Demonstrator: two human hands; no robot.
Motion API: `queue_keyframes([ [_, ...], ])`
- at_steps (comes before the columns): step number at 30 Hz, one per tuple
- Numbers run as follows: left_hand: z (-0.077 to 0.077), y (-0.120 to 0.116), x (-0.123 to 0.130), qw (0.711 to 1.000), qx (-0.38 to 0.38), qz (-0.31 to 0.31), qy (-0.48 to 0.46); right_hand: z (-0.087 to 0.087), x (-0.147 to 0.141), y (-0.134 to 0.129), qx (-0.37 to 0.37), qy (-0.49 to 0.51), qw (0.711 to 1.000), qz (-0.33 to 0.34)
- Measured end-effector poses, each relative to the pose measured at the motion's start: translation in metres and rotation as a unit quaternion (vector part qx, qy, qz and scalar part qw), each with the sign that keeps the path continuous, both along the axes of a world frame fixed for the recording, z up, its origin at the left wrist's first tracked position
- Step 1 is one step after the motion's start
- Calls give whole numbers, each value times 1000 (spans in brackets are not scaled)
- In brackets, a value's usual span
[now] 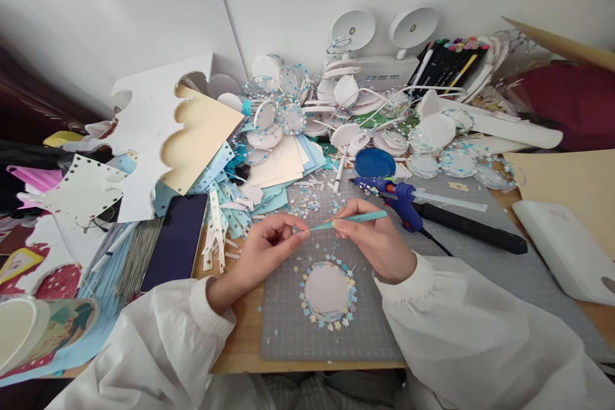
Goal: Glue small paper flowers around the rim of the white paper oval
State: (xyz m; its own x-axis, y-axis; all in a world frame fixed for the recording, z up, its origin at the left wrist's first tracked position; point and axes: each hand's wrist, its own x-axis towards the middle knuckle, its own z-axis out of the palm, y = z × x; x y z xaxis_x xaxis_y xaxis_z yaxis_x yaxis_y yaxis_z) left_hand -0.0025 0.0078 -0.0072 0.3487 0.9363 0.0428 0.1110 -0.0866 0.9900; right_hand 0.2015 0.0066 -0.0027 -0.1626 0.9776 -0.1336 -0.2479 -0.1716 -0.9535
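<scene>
My right hand point(372, 234) grips teal tweezers point(362, 216), their tips pointing left. The fingers of my left hand point(273, 243) are pinched at those tips; whatever lies between them is too small to make out. Below both hands, a white round disc point(327, 290) ringed with small blue and cream paper flowers lies flat on the grey cutting mat point(283, 333). Loose paper flowers point(307, 206) are scattered on the mat just beyond my hands.
A blue glue gun point(406, 202) with its cable lies right of my hands, near a blue lid point(375, 163). To the left are a phone point(175, 237) and paper strips point(216, 230). Finished-looking flower-trimmed discs point(432, 131) pile up behind, beside a two-headed lamp point(353, 29).
</scene>
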Motion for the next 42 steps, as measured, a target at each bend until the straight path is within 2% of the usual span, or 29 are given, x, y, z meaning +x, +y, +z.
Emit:
queue_keyframes([
  [6, -1, 0, 0, 1000, -11, 0, -6, -4, 1, 0, 53, -19, 998, 9],
  [10, -1, 1, -1, 1000, -12, -2, -5, -4, 1, 0, 62, -32, 998, 4],
  [24, -3, 1, -1, 1000, -15, -3, -4, -4, -2, -2, 11, -2, 1000, -2],
  [26, -4, 1, -1, 1000, -17, 2, -13, -3, -2, -3, 36, -4, 999, -11],
  [32, -5, 0, -1, 1000, -10, 10, -16, 0, 0, -3, 185, -56, 979, -68],
  [37, -5, 1, -1, 1000, -14, 10, -16, 3, 0, -5, 209, -83, 973, -42],
  [42, -3, 1, 0, 1000, -21, 4, -15, 5, 1, -6, 202, -95, 974, -31],
])
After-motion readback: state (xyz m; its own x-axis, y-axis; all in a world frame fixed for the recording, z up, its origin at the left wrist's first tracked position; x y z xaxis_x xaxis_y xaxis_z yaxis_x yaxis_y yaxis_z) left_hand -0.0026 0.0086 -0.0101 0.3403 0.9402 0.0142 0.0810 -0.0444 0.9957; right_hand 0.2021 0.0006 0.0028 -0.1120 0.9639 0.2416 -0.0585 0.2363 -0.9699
